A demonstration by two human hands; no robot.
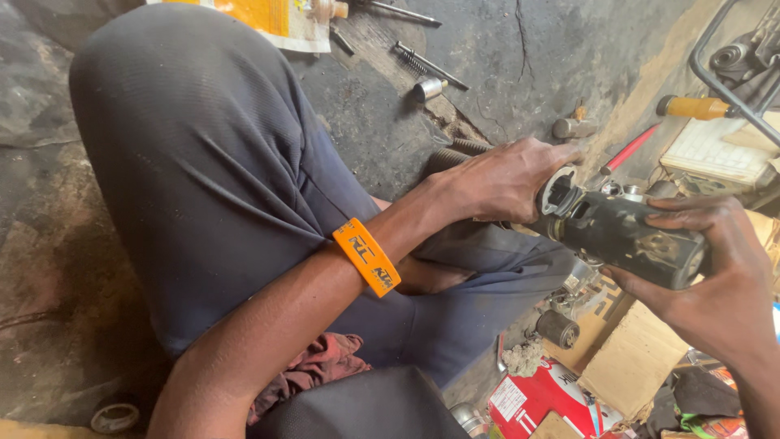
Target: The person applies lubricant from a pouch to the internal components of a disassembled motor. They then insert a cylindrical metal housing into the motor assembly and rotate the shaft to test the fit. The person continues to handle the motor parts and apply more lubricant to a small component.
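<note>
A dark, greasy metal cylinder part [621,232] with a pale open fitting on its left end is held level above my lap. My left hand [508,179], with an orange band on its wrist, grips the fitting end of the part. My right hand [715,280] cups the other end from below, fingers wrapped around it. My knee in dark blue trousers [211,162] fills the left half of the view.
On the oily floor lie a small socket [428,88], a long bolt with a spring [431,65], a yellow-handled screwdriver [695,106] and a red-handled tool [630,148]. Cardboard pieces [634,358], a red box [544,398] and a small cylinder [559,328] sit below the part.
</note>
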